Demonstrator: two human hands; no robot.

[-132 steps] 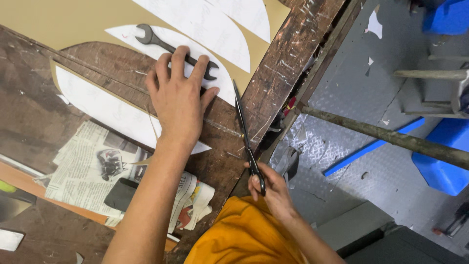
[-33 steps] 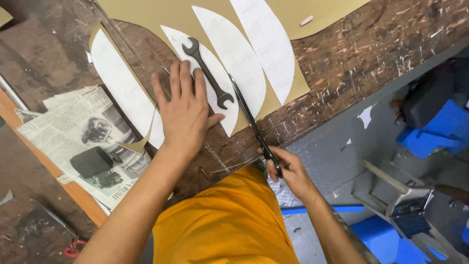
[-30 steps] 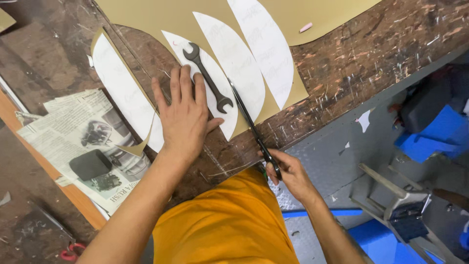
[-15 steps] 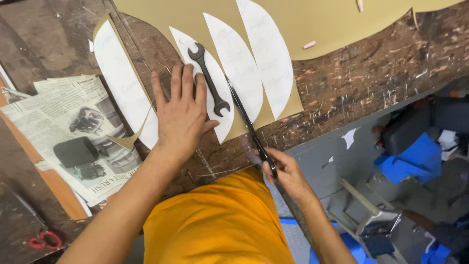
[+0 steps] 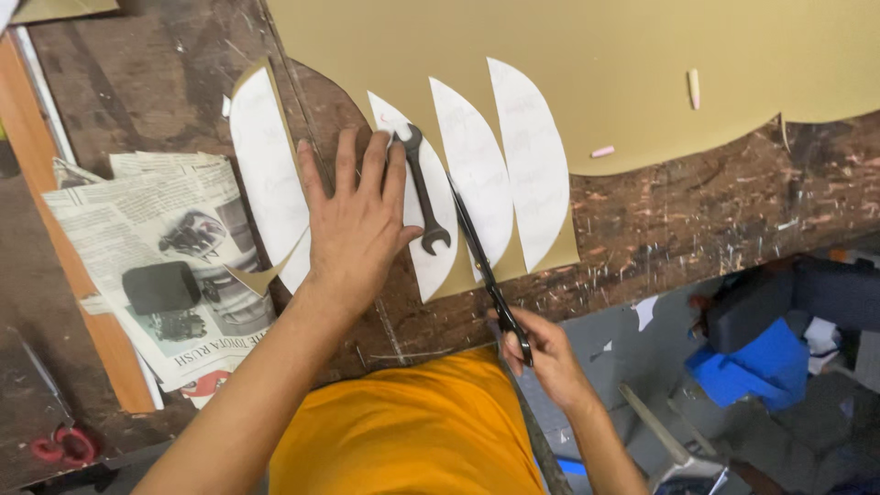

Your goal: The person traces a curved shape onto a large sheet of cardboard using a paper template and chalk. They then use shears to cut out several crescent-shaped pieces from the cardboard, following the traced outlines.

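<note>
My left hand (image 5: pixel 357 225) lies flat, fingers spread, on the tan sheet (image 5: pixel 587 64) and a white half-moon template (image 5: pixel 431 247) on the wooden bench. A steel spanner (image 5: pixel 423 191) rests on that template just right of my fingers. My right hand (image 5: pixel 541 353) grips the handles of long black scissors (image 5: pixel 481 266) at the bench's near edge. The blades point away from me, running up between the spanner's template and another white template (image 5: pixel 477 174). A third white template (image 5: pixel 532 156) lies further right.
A loose white template (image 5: pixel 269 174) with a tan offcut lies left of my hand. Newspaper (image 5: pixel 165 266) with a black block (image 5: pixel 160 287) on it sits at left. Two chalk pieces (image 5: pixel 694 87) lie on the tan sheet. Red-handled scissors (image 5: pixel 60 446) lie bottom left. Blue objects (image 5: pixel 761 367) are on the floor.
The view has shifted, bringing more of the tan sheet into sight. My left hand stays pressed flat and my right hand keeps hold of the scissors along the same line.
</note>
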